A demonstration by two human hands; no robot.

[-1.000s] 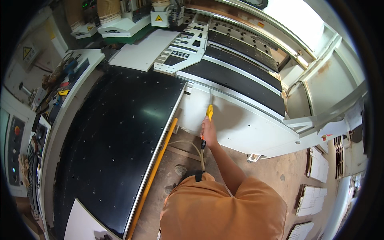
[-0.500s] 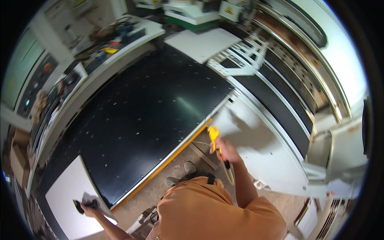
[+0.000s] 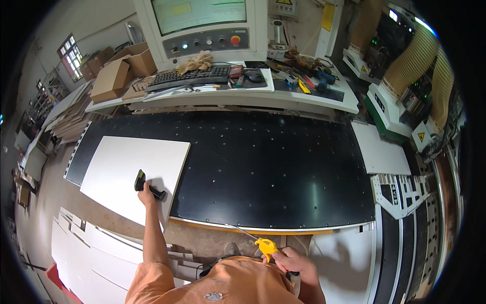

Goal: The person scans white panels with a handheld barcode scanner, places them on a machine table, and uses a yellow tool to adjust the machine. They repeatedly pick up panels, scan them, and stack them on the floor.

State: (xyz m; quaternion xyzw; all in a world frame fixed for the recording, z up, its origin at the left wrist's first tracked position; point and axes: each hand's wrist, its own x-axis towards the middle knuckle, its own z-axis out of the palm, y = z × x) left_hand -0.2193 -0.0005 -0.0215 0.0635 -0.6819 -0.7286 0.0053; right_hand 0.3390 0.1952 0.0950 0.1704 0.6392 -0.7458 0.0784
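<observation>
My left hand (image 3: 147, 194) is closed round a black handheld barcode scanner (image 3: 158, 194), above a white panel (image 3: 119, 159) that lies on the left part of a black table (image 3: 243, 172). The scanner's head, with a yellow-green mark, points away from me. In my right hand (image 3: 296, 262) is a yellow air blow gun (image 3: 267, 247), held close to my body near the table's front edge. Its thin metal nozzle reaches up and left toward that edge. A hose comes off the gun below my hand, and my fingers partly hide the grip.
Behind the table stands a console with a screen (image 3: 200, 15), a keyboard (image 3: 190, 76) and scattered tools. Machine heads with ribbed hoses (image 3: 412, 61) rise at right. White panels are stacked at lower left (image 3: 76, 248); another white panel (image 3: 382, 149) lies at the table's right end.
My view has turned left, bringing the console's screen and the left side of the room into sight. The blow gun now sits nearer my body; both hands keep their hold.
</observation>
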